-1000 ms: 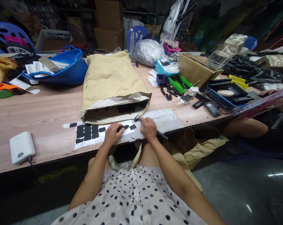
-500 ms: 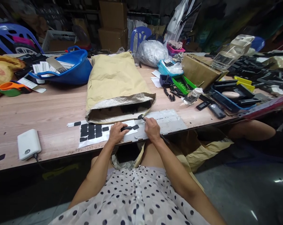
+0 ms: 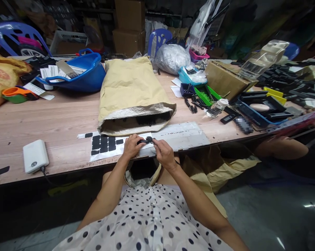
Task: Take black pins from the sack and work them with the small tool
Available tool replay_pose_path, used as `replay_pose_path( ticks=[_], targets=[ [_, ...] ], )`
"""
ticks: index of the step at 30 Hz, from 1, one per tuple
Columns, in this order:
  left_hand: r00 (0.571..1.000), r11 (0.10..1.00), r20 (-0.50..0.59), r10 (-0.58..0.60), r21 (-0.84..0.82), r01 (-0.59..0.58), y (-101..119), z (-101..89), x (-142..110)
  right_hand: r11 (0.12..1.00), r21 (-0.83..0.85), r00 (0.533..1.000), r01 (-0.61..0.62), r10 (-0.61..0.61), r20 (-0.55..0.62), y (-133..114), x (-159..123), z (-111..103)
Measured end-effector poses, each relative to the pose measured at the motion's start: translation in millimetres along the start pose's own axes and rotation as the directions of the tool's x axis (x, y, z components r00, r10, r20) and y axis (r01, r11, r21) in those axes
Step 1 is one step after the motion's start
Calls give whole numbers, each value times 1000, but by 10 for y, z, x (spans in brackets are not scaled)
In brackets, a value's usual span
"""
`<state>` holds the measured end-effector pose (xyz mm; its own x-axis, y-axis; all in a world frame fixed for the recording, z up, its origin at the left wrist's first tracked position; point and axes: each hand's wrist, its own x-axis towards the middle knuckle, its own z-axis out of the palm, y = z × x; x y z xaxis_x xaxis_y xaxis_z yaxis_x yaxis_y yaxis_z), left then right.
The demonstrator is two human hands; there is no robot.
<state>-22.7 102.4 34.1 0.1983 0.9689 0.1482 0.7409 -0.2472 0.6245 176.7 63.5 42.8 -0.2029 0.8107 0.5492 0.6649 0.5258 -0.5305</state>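
My left hand (image 3: 131,146) is closed on a slim black piece (image 3: 142,141) at the table's front edge. My right hand (image 3: 164,153) pinches a small dark-headed piece (image 3: 148,139), its head against the end of the slim one. Exactly what both pieces are is too small to tell, and my fingers cover parts of them. Under and left of my left hand lies a white sheet (image 3: 94,157) with rows of black rounded-square patches (image 3: 104,143). Just beyond my hands, a tan paper sack (image 3: 131,83) lies with its mouth towards me, dark items inside.
A grey-white flat board (image 3: 183,134) lies right of my hands. At left are a white power bank (image 3: 35,157) with a cable and a blue basin (image 3: 86,76). A green tray (image 3: 208,96) and a clear bottle (image 3: 217,108) stand at right. Another person's arm (image 3: 283,149) shows at far right.
My right hand has moved left and brought the dark-headed piece against the end of the slim black piece. My left hand keeps its hold. The view has shifted slightly.
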Motion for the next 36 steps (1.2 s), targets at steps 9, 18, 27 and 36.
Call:
replay_pose_path(
  ticks=[9, 18, 27, 36],
  targets=[
    [1000, 1000, 6, -14, -4, 14, -2, 9, 21, 1000, 20, 1000, 8, -8, 6, -59, 66, -34],
    [998, 998, 29, -55, 3, 55, 45, -11, 20, 1000, -28, 995, -3, 6, 103, -49, 115, 54],
    [996, 996, 35, -83, -15, 84, 97, -47, 11, 929, -347, 988, -131, 151, 31, 556, 376, -63],
    [995, 996, 46, -84, 4, 84, 124, -82, -12, 867, -476, 984, -152, 180, 14, 661, 261, 48]
  ],
)
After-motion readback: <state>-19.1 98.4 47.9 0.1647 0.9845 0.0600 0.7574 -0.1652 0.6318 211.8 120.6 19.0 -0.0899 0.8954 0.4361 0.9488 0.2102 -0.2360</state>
